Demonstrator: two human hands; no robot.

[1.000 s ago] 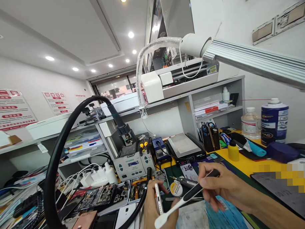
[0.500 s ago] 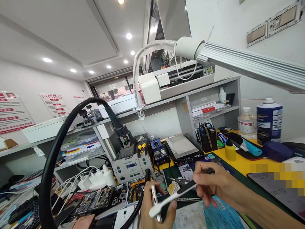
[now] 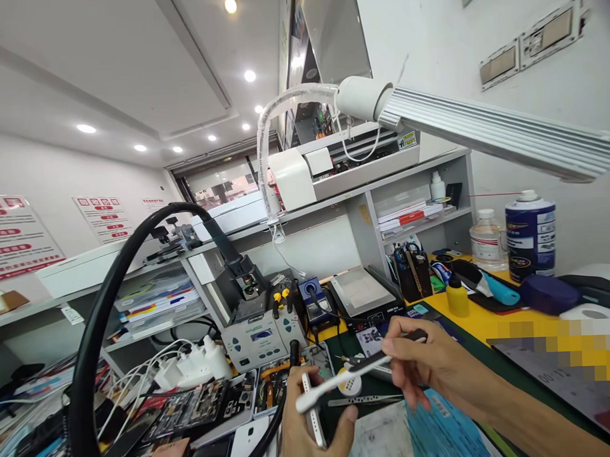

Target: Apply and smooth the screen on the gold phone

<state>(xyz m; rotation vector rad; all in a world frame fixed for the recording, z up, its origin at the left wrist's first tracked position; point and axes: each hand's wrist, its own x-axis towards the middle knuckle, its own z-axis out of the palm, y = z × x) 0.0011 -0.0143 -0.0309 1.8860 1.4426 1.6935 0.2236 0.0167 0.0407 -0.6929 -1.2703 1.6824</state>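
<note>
At the repair bench [image 3: 481, 319], black hose [image 3: 83, 396] beside left hand [image 3: 317, 431], gripping white phone [image 3: 307, 392]

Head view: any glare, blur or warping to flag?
Head view: ceiling lights glow bright with little flare; the wide lens bows the lamp arm and shelf lines near the edges; a pixelated patch covers the desk at right; the right hand looks fairly sharp.

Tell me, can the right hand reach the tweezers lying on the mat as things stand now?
Probably yes: the right hand hangs just above the tweezers with nothing between, but its fingers hold a long white-and-black tool, so that must go first.
</note>
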